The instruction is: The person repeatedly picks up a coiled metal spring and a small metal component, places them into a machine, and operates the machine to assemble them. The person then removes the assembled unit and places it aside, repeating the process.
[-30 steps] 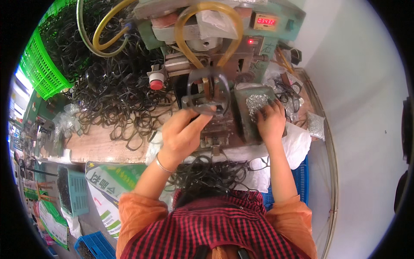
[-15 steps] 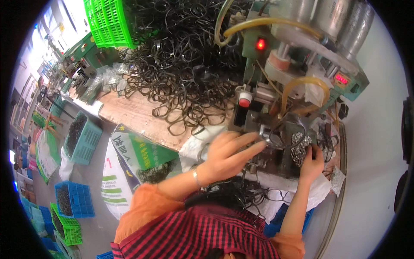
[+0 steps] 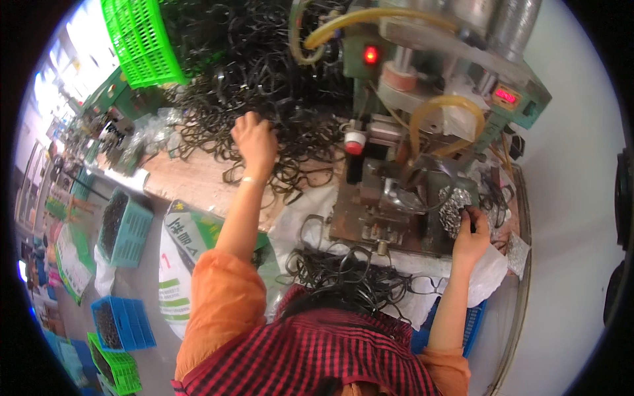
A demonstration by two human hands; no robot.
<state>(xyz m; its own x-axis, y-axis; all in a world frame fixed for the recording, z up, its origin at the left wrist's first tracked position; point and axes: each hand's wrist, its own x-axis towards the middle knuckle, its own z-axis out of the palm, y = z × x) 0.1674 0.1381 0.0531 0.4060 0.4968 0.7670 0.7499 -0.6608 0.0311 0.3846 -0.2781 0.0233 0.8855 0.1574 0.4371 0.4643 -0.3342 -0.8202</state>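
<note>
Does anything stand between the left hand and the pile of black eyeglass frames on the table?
Nothing visible does. The left hand is over the near part of the pile of black eyeglass frames; the green plastic crate is farther left.

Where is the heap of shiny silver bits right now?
In the head view, the heap of silver bits is right of centre, in the dark tray, with the right hand at its lower right.
</note>
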